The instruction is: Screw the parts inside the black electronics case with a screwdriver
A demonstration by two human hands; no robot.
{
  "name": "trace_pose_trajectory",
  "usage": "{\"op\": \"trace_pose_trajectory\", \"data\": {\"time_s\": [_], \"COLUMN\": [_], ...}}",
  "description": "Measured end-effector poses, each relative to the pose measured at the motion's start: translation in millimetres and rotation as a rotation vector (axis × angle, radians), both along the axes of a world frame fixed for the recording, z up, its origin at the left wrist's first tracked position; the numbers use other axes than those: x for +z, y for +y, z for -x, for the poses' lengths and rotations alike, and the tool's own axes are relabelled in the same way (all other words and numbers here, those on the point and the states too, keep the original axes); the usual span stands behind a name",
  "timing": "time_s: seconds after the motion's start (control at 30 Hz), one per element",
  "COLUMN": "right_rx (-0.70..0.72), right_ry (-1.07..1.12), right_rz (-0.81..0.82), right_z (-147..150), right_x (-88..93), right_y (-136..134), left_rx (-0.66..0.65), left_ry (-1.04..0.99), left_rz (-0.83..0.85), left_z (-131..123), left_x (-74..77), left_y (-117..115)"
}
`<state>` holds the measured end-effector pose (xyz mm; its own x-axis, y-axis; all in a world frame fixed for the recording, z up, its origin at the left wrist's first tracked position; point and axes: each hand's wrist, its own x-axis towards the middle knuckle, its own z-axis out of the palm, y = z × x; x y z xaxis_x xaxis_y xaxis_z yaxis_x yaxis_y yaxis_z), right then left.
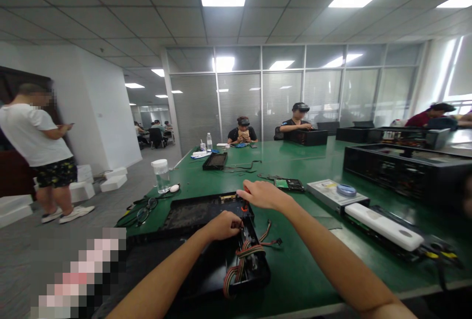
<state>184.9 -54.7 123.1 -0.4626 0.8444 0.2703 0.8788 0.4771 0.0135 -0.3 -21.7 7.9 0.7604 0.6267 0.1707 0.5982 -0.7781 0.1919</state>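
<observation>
An open black metal computer case (173, 260) lies in front of me on the green table. My left hand (223, 225) is closed in a pinch at its right end, and what the fingertips hold is too small to make out. Just beyond it, my right hand (262, 195) is closed on a red-handled tool (245, 206) that looks like a screwdriver. The tool stands roughly upright, its tip hidden near the case's far right corner. Striped multicoloured cables (241, 260) loop over that end, and loose connectors (275, 242) trail onto the table.
Right of me, a white device (383, 225) and a metal drive box (332, 193) lie near a large black case (398, 171). Left are a water jar (161, 176) and glasses (145, 211). People (242, 131) sit across the green table (295, 240); another person (40, 137) stands left.
</observation>
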Motion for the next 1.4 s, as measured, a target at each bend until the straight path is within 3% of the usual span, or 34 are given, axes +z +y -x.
{"op": "trace_pose_trajectory", "data": {"time_s": [0.13,0.27,0.37,0.5,0.6,0.73,0.87,1.0,1.07,1.2,1.3,1.37,1.4], "right_rx": [0.023,0.070,0.149,0.100,0.159,0.229,0.297,0.333,0.272,0.246,0.493,0.673,0.673], "right_ry": [0.002,0.211,0.635,1.519,2.000,2.174,2.072,1.923,1.836,1.347,0.788,0.376,0.218], "right_rz": [-0.038,-0.096,0.048,0.399,0.579,0.678,0.716,0.692,0.621,0.360,0.117,0.044,0.002], "right_z": [-0.6,-29.7,-67.3,-103.3,-110.9,-106.3,-94.1,-80.3,-74.6,-65.1,-53.1,-42.7,-38.0], "right_x": [-4.6,-38.9,-80.6,-117.7,-122.4,-115.7,-109.3,-107.4,-106.6,-99.7,-94.6,-97.4,-101.2], "right_y": [-4.3,1.3,21.6,55.7,69.7,67.6,51.9,36.1,31.3,14.7,-19.0,-50.0,-65.9], "left_rx": [-0.003,0.009,-0.008,-0.029,-0.044,-0.013,0.073,0.297,0.357,0.359,0.334,0.331,0.339], "left_ry": [0.013,0.015,0.004,0.001,0.003,-0.015,0.133,0.389,0.443,0.412,0.301,0.245,0.236], "left_rz": [-0.014,-0.041,-0.068,-0.113,-0.158,-0.162,0.159,0.598,0.686,0.496,0.316,0.212,0.152], "left_z": [2.0,3.2,3.9,4.6,5.1,12.7,33.6,50.4,52.4,49.5,51.2,57.4,62.0], "left_x": [2.2,3.4,2.5,1.1,6.7,30.4,51.7,44.6,38.4,44.5,59.7,66.0,66.9], "left_y": [-3.4,-6.7,-7.8,-9.9,-11.7,-10.6,-5.8,-0.7,1.6,4.0,3.0,2.3,2.3]}}
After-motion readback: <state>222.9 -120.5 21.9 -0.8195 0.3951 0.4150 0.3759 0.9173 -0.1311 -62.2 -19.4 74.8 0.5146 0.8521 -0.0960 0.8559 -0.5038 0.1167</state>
